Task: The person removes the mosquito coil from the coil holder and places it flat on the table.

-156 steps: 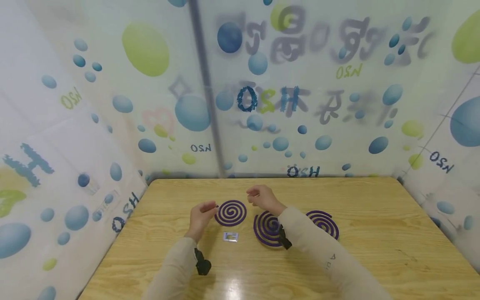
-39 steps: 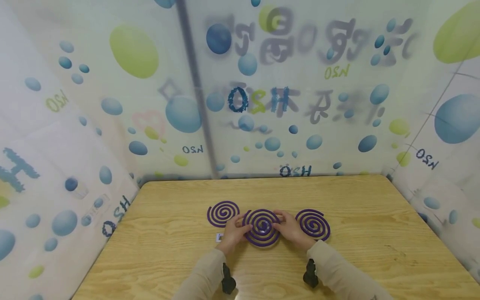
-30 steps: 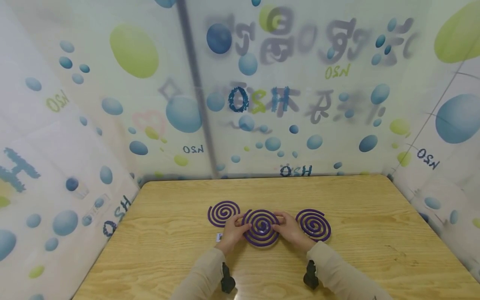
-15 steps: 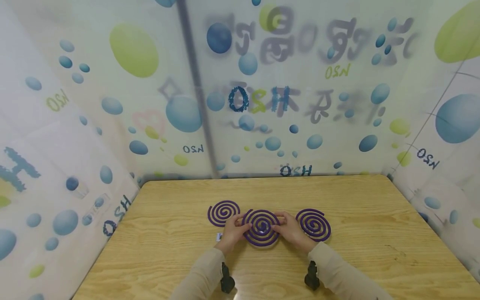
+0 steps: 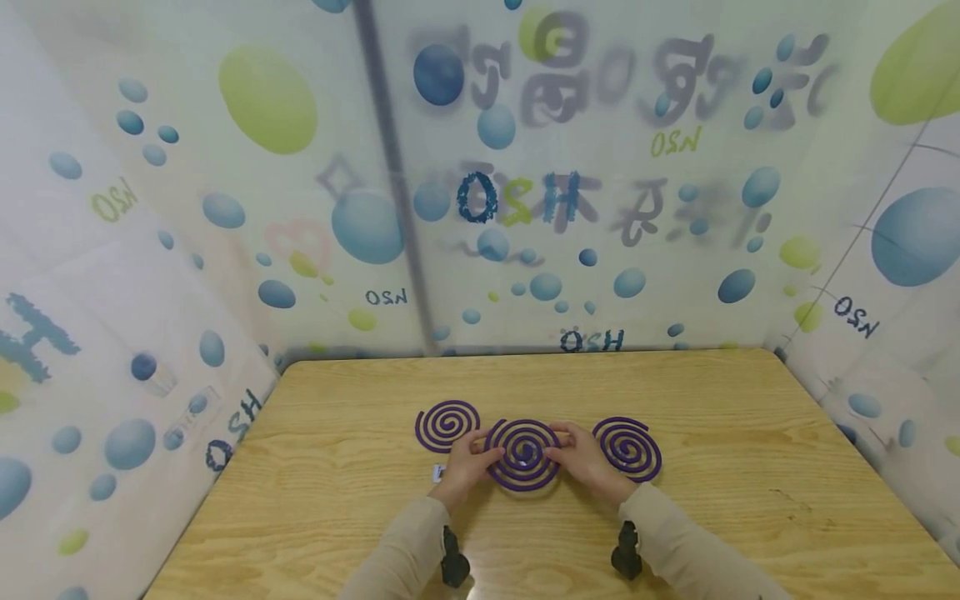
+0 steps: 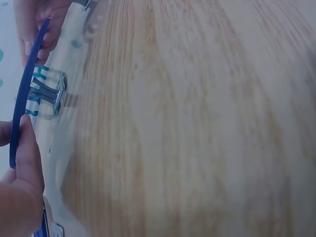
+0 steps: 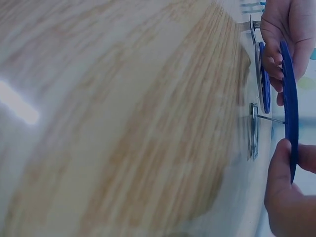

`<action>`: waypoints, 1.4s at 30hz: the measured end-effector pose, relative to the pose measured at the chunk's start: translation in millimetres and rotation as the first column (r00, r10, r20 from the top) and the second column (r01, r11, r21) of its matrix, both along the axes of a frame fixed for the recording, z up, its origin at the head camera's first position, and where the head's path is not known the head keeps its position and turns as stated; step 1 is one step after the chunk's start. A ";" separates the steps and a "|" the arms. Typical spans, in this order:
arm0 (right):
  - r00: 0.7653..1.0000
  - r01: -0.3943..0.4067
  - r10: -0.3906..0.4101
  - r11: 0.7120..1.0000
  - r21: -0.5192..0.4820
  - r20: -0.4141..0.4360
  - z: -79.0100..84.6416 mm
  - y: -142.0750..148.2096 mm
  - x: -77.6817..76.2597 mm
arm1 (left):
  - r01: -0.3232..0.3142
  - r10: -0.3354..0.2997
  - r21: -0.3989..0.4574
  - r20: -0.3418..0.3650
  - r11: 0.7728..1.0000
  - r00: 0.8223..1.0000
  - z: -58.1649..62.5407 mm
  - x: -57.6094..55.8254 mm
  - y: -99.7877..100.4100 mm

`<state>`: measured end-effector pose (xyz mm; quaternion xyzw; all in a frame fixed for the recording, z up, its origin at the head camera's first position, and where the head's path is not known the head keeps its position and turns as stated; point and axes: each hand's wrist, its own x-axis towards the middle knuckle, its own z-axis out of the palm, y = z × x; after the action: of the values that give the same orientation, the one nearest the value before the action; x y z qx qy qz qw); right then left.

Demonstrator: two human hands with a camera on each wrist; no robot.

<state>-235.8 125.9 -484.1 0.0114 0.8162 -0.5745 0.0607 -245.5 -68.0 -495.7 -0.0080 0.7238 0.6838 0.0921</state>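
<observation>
My left hand [image 5: 467,468] and right hand [image 5: 588,462] pinch a purple mosquito coil [image 5: 522,479] from its two sides, thumbs on the upper face and fingers beneath the edge. In the left wrist view the coil [image 6: 22,101] shows edge-on, raised above the table on a thin metal coil stand [image 6: 47,93]. The right wrist view shows the stand's flat base [image 7: 254,131] below the coil [image 7: 291,116]. A second mosquito coil [image 5: 431,442] lies left of my left hand. To the right of my right hand is a third one [image 5: 645,462].
A small shiny metal plate [image 5: 438,473] lies on the wooden table [image 5: 337,500], partly hidden behind my left hand. Black cameras [image 5: 454,562] are strapped at both wrists. A bubble-printed curtain [image 5: 315,208] stands along the back and sides of the table.
About five seconds ago my hands were apart, the left beside the left coil and the right above the middle one. Both came together onto the middle coil and have barely moved in the last second.
</observation>
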 end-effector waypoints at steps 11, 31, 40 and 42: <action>1.000 -0.006 0.006 1.000 0.000 0.021 -1.7 0.8 1.0 | 0.012 -0.012 -0.020 0.004 1.000 1.000 2.1 1.3 -0.5; 0.999 0.015 -0.013 0.999 -0.048 0.042 1.2 1.8 0.8 | 0.014 -0.014 0.007 0.023 1.000 1.000 4.9 0.0 -1.4; 1.000 0.024 -0.022 0.996 -0.083 0.022 11.4 2.9 -1.3 | 0.039 -0.038 -0.102 0.004 0.994 0.999 14.7 -7.5 -6.1; 1.000 0.023 -0.021 0.995 -0.101 0.019 13.3 3.8 -2.3 | 0.036 -0.037 -0.119 -0.008 0.992 0.999 17.0 -9.7 -7.2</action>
<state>-238.1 129.6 -470.8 0.0224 0.7853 -0.6155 0.0622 -255.2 -75.2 -478.7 0.0034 0.7635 0.6379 0.1004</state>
